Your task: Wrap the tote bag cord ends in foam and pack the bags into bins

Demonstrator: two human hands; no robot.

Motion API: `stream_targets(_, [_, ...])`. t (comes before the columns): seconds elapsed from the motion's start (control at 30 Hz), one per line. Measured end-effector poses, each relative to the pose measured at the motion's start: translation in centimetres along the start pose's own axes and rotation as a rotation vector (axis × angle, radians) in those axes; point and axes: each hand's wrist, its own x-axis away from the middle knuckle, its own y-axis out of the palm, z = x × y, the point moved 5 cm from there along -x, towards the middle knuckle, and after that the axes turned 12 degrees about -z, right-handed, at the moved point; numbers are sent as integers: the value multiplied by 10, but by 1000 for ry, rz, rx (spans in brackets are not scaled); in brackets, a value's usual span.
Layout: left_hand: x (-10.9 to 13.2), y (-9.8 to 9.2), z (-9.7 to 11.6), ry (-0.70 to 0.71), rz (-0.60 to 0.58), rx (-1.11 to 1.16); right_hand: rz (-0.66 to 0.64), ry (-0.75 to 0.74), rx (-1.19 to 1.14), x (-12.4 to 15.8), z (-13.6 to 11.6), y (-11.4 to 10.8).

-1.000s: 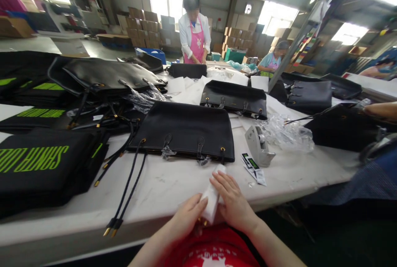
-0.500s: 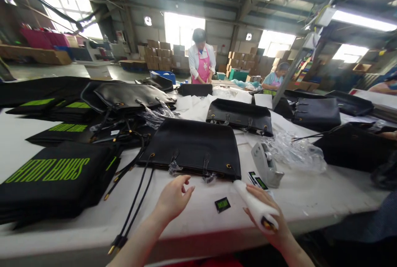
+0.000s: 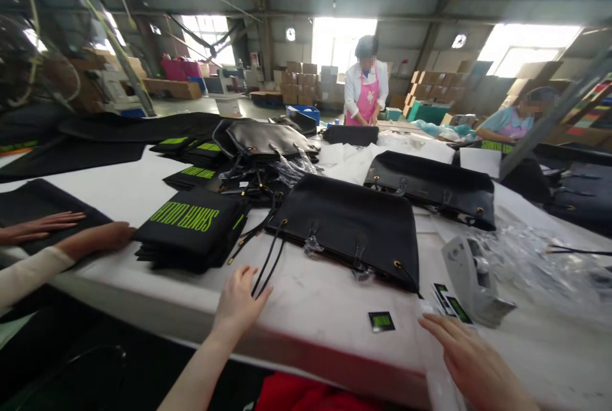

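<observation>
A black handbag [image 3: 351, 226] lies flat on the white table [image 3: 310, 309], its handles partly wrapped in clear plastic. From its left eyelet run black drawcords [image 3: 271, 261]. My left hand [image 3: 241, 299] reaches over these cords, thumb and fingers apart on either side. The cord ends are hidden behind it, and I cannot tell whether it touches them. My right hand [image 3: 471, 353] is open, fingers stretched out, near the table's front edge. Beneath it shows a blurred whitish strip [image 3: 437, 366]. Left of this hand is a small black card [image 3: 381, 322] with green print.
Green-lettered black dust bags [image 3: 184, 226] are stacked at left, beside a co-worker's hands [image 3: 102, 239]. A grey tape dispenser [image 3: 471, 280], more cards [image 3: 452, 302] and crumpled plastic [image 3: 530, 277] lie right. Behind are another handbag [image 3: 430, 185] and a person in a pink apron [image 3: 368, 92].
The view has swung left, bringing a co-worker's hands into sight. My left hand has moved onto the drawcords. My right hand has opened from around a white roll.
</observation>
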Motion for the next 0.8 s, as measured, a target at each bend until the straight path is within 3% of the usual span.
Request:
stream_targets(0.1, [12,12,-10,-99,-49,-94,21,84,-84,-56,-13,-25])
stream_targets(0.17, [15,18,-6,-87,-79,-126,14,84,-114,-97,-28,-32])
stream_targets(0.27, [17,18,1,-80,-135,-122,-72,46,-109,-150,-42,-21])
stream_targets(0.33, [16,19,0,-105,-222,-49,-144,40,-87,-172,-38,-7])
stream_targets(0.43, [14,23,-5,-101,-325,113,-220,60,-35,-185,-17,8])
stream_targets(0.53, [15,34,2,-40,-432,324,-255,106,-3,-185,7,8])
stream_targets(0.67, [25,45,33,52,-540,597,-294,258,-36,-178,33,3])
stream_targets(0.8, [35,43,59,130,-574,654,-293,296,-57,-167,32,-10])
